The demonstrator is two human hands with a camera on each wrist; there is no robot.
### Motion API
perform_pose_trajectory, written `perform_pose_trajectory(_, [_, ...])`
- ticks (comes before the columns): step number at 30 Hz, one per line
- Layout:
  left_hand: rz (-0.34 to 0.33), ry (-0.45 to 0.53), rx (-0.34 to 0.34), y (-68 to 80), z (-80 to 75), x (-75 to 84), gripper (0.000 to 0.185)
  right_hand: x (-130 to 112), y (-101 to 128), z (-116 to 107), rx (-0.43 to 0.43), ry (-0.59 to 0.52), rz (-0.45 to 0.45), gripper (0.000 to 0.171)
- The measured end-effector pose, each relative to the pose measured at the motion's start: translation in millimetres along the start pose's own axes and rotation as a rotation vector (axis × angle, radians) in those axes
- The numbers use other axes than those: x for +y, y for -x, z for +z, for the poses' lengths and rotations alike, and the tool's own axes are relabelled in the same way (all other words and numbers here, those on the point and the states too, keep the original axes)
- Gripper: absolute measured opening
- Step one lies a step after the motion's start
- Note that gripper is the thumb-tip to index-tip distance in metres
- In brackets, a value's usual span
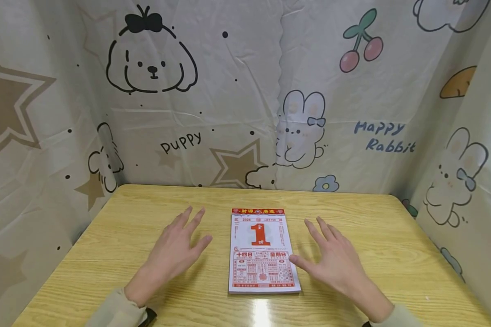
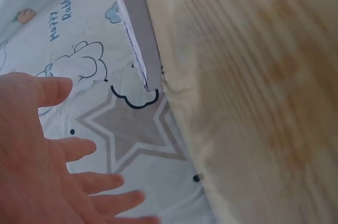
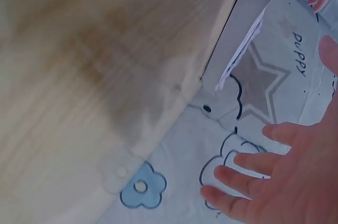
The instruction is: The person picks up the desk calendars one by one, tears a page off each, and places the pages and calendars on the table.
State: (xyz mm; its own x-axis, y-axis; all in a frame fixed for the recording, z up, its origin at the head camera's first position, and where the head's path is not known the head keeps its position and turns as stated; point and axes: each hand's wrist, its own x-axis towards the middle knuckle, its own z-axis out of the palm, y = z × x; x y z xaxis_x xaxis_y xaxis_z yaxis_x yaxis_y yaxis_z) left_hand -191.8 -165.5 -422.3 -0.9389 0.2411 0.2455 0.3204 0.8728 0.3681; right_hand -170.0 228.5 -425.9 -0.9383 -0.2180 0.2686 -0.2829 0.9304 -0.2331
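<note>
Here's the tear-off calendar [image 1: 263, 268], lying flat on the counter [image 1: 118, 245] right in front of you, between your two hands, its big red numeral 1 [image 1: 260, 235] face up and its red header strip [image 1: 258, 211] at the far end! On one side, your left hand [image 1: 173, 250] hovers beside it, fingers spread wide, thumb pointing in toward the pad. Across from it, your right hand [image 1: 337, 259] mirrors that, fingers wide as well; from the head view its thumb tip reaches the line of the calendar's right edge, but the right wrist view shows it apart. Pale sleeves [image 1: 116, 311] cover your forearms, a dark band [image 1: 148, 317] peeking out at the left cuff. And behind it all, a printed curtain [image 1: 229, 100] with puppies, rabbits, cherries and stars!
</note>
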Motion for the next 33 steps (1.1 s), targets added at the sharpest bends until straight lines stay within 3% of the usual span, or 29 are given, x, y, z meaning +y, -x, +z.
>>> perform_pose_trajectory(4, [-0.053, 0.206, -0.086, -1.3, 0.5, 0.1, 0.076, -11.4, 2.4, 2.0, -0.031, -0.081, 0.012, 0.102])
perform_pose_trajectory(11, [-0.104, 0.562, -0.174, -7.9, 6.9, 2.8, 0.071, -30.7, 3.3, 4.7, -0.115, -0.333, 0.081, 0.096])
perform_pose_trajectory(15, [-0.15, 0.797, -0.279, -9.7, 13.0, 5.0, 0.072, -37.4, 2.0, 7.8, -0.132, -0.478, 0.153, 0.092])
perform_pose_trajectory(19, [-0.173, 0.969, -0.384, -8.2, 19.0, 9.3, 0.075, -39.9, 1.0, 10.4, -0.151, -0.579, 0.234, 0.087])
perform_pose_trajectory(26, [-0.235, 1.102, -0.459, -6.3, 31.0, 23.3, 0.073, -36.0, -2.2, 16.3, -0.212, -0.749, 0.243, 0.087])
perform_pose_trajectory(33, [-0.309, 1.101, -0.443, -7.2, 35.7, 32.2, 0.069, -34.7, -4.8, 18.0, -0.233, -0.745, 0.236, 0.088])
